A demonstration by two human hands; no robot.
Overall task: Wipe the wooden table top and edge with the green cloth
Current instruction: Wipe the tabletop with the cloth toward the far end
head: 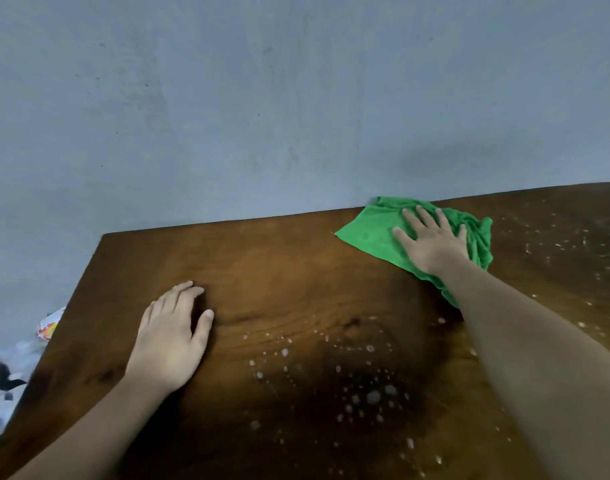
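A dark brown wooden table [268,265] fills the lower part of the view, its far edge against the wall. The green cloth [369,230] lies spread and partly bunched near that far edge, right of centre. My right hand [431,240] presses flat on the cloth with fingers spread. My left hand [173,334] rests palm down on the bare wood at the left, holding nothing. White foamy droplets [369,396] speckle the wood in front of me and at the right [556,244].
A grey-blue wall [262,98] rises directly behind the table. Off the table's left edge lie plastic bags and a colourful wrapper [48,327], lower than the top. The left edge of the table runs diagonally toward me.
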